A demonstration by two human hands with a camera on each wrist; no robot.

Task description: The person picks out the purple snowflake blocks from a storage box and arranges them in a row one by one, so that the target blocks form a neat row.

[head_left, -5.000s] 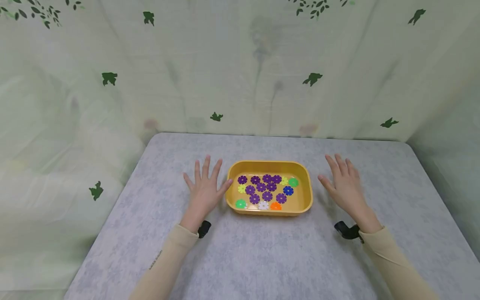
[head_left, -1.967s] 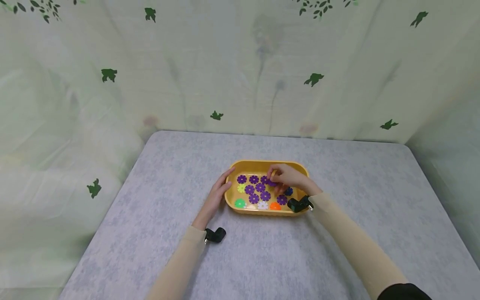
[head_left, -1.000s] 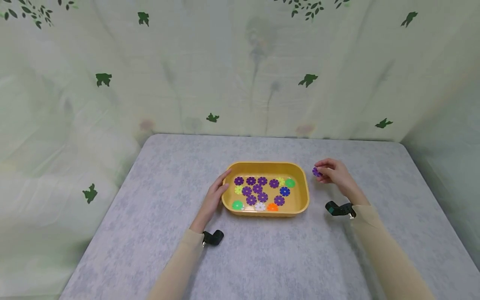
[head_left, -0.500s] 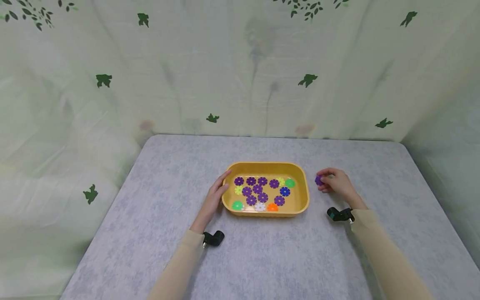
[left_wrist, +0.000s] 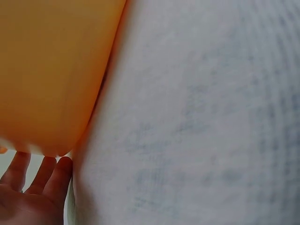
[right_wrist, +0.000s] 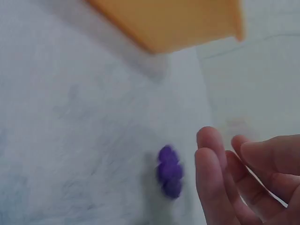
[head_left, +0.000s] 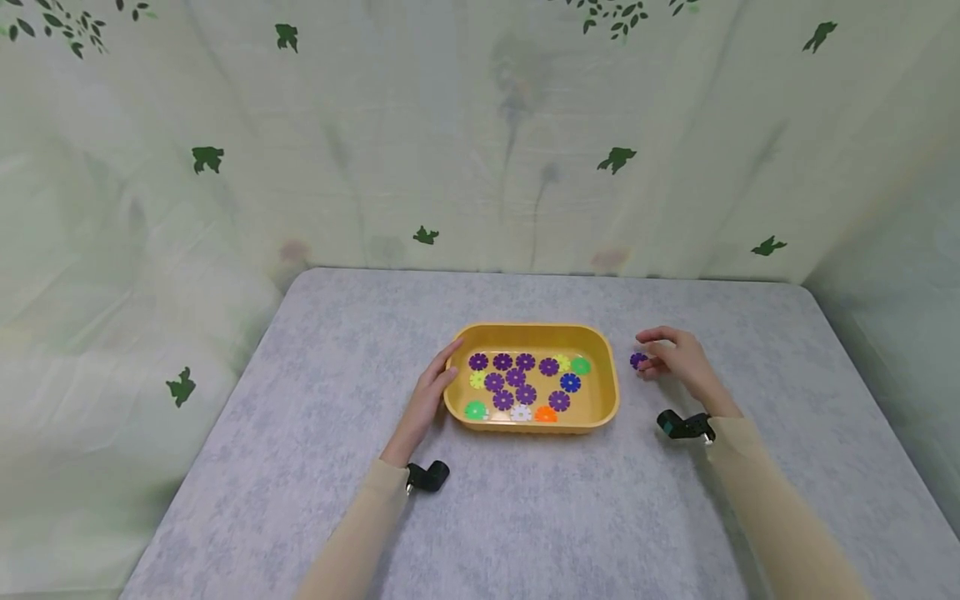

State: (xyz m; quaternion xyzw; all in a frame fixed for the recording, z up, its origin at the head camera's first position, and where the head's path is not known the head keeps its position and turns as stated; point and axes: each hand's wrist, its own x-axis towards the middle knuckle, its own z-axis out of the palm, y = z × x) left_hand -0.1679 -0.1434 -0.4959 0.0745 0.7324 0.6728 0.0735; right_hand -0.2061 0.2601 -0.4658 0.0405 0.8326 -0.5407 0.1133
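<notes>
My left hand [head_left: 424, 398] rests against the left end of a yellow plastic tray [head_left: 540, 333], its fingers fairly straight on the wall; in the left wrist view the fingertips [left_wrist: 64, 164] touch the tray's side. A purple notched plastic disc [head_left: 637, 361] lies on the table to the right of the tray. Just beside and above it is my right hand [head_left: 678, 358], fingers spread apart from the thumb and holding nothing. In the right wrist view a gap shows between the blurred purple disc [right_wrist: 169, 171] and the fingers.
Inside the tray lie several more purple discs [head_left: 515, 377], with yellow [head_left: 477, 380], green [head_left: 581, 367], blue [head_left: 570, 382], white [head_left: 521, 412] and orange discs [head_left: 546, 414]. A grey mottled cloth covers the table [head_left: 525, 517]. A pale leaf-patterned curtain [head_left: 480, 150] hangs behind it.
My right hand has taken a purple disc from the tray, carried it right, set it on the table and let it go. My left hand has come to the tray's left side and stayed there.
</notes>
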